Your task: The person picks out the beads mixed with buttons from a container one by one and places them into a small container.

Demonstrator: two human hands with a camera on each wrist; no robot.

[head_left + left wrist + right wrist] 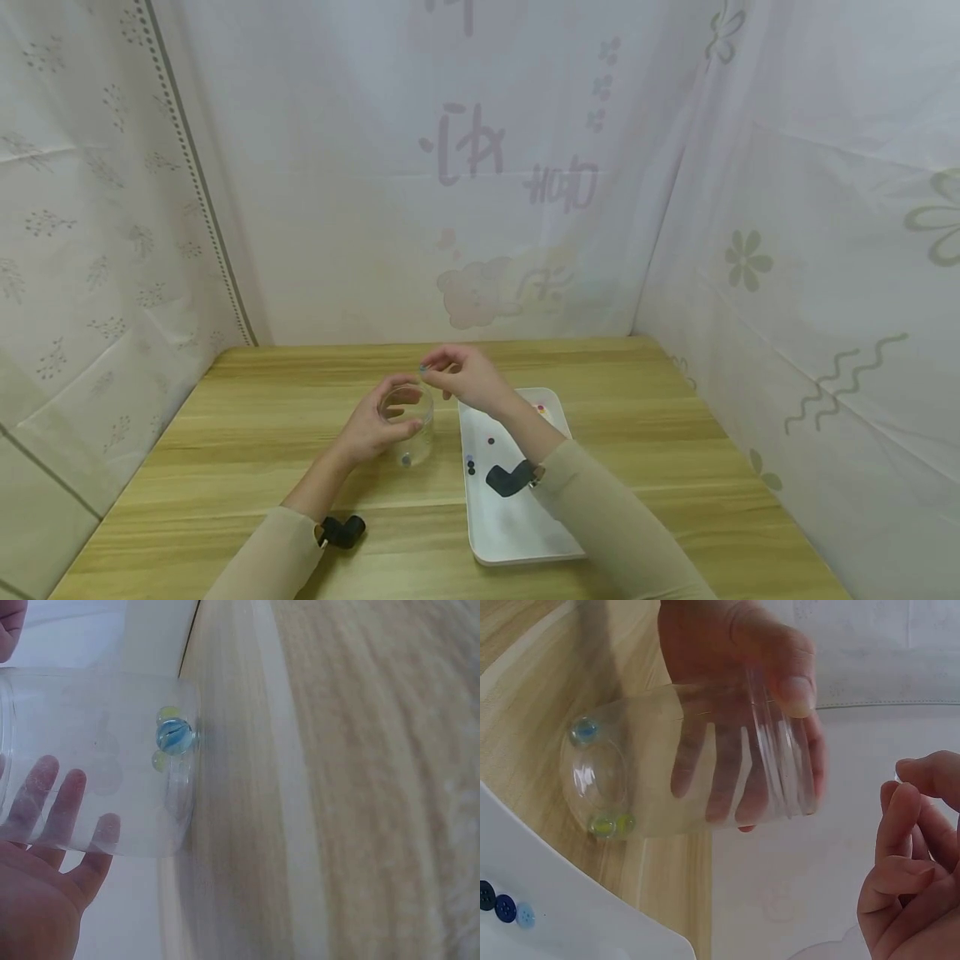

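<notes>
My left hand (375,423) grips a clear jar (652,765) that stands upright on the table, thumb near its rim and fingers spread round the far side. Inside, at the bottom, lie a blue-swirled marble (174,736) and yellow-green marbles (602,826). Just right of the jar's mouth and a little above it, my right hand (468,379) pinches a small bluish piece (423,367) between thumb and forefinger. The fingertips hide most of that piece, so I cannot tell its kind.
Right of the jar lies a white tray (498,521), under my right forearm. Several small buttons rest in it, among them a dark blue button (505,908) and a light blue button (526,915). White patterned curtains (360,208) enclose the wooden table (622,392).
</notes>
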